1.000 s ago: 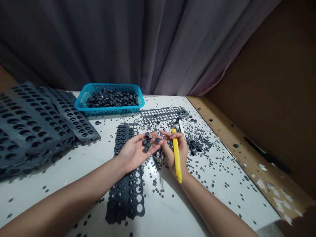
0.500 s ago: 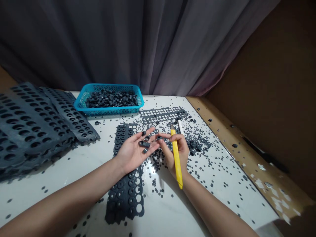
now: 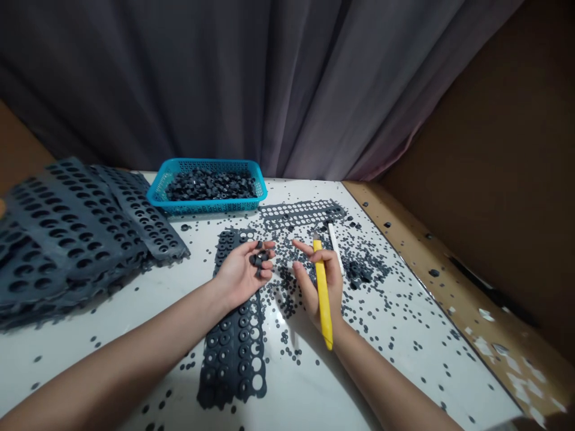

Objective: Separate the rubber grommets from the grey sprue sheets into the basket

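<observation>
Rubber rings (image 3: pixel 258 259), small, matt and dark grey, sit in a loose heap at the centre of the table, in the cup of my left hand.

Far out at nine o'clock from that hand lies a stack of rubber sheets (image 3: pixel 76 233). They are the same dull grey, floppy, and punched with rows of round holes. At eleven o'clock stands a blue plastic basket (image 3: pixel 206 207), rectangular with perforated walls and filled with more dark rings.

My left hand (image 3: pixel 240 275) is palm up with the fingers curling in around the rings. Under its wrist, running towards six o'clock, lies a long rubber strip (image 3: pixel 233 359), some of its rings in place and some holes punched clean through.

My right hand (image 3: pixel 321 281), just beside the left, grips a yellow cutter (image 3: pixel 323 296). It is slim, smooth plastic, lying along the palm with its tip pointing to twelve o'clock, and my forefinger and thumb are stretched free.

A thin white stick (image 3: pixel 336 245) lies at one o'clock from that hand. Tiny round offcuts (image 3: pixel 404 335) speckle the glossy white table (image 3: pixel 314 395), and a rough brown board (image 3: pixel 453 293) edges it at three o'clock.
</observation>
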`<state>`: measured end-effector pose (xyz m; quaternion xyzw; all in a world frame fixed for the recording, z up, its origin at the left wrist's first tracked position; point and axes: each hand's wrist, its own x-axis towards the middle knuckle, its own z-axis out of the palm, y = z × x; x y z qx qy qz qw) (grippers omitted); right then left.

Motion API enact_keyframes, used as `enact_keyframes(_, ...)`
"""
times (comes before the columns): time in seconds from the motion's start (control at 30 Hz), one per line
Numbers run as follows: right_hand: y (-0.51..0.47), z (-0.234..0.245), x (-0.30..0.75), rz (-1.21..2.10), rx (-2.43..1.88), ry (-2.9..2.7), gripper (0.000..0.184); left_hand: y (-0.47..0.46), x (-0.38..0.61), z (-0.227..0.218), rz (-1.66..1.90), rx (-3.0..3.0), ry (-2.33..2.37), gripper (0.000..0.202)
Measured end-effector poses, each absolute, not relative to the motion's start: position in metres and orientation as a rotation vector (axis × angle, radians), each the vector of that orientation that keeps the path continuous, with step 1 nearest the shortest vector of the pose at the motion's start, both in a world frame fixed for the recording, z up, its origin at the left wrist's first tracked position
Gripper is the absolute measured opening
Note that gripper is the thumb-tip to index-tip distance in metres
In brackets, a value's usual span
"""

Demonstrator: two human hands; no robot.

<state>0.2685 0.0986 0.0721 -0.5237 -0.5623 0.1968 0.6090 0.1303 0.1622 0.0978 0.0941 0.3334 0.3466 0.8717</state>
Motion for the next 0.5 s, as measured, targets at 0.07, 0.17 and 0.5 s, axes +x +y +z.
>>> enact_keyframes(0.07, 0.100, 0.071, 0.269, 0.458, -1.228, -1.276, 0.022, 0.167, 0.125, 0.105, 0.749, 0.227, 0.690, 0.022)
enact_keyframes(0.17, 0.100, 0.068, 0.270, 0.452, -1.229, -1.266, 0.023, 0.171, 0.120, 0.117, 0.787, 0.257, 0.696, 0.026)
enact_keyframes(0.5, 0.085, 0.066, 0.249, 0.547, -1.061, -1.291, 0.036, 0.143, 0.138, 0.126, 0.861, 0.238, 0.623, 0.038)
